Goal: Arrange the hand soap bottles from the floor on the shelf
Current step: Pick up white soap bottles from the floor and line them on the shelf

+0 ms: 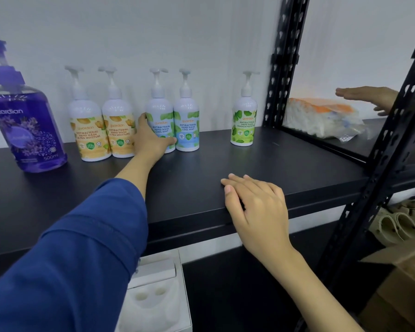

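Note:
Six pump bottles stand upright on the black shelf (285, 168). A large purple bottle (27, 125) is at the far left, then two yellow-labelled white bottles (89, 130) (119, 130) side by side. My left hand (149, 140) is wrapped around the lower part of a blue-labelled bottle (159, 116), which touches a second blue-labelled bottle (187, 125). A green-labelled bottle (244, 121) stands alone further right. My right hand (256, 207) lies flat on the shelf's front edge, fingers loose, holding nothing.
A black perforated upright (283, 58) ends the shelf on the right. Beyond it lies a plastic-wrapped white and orange pack (321, 116), with another person's hand (369, 97) over it. A white moulded tray (153, 295) sits below, and cardboard (403, 283) at the lower right.

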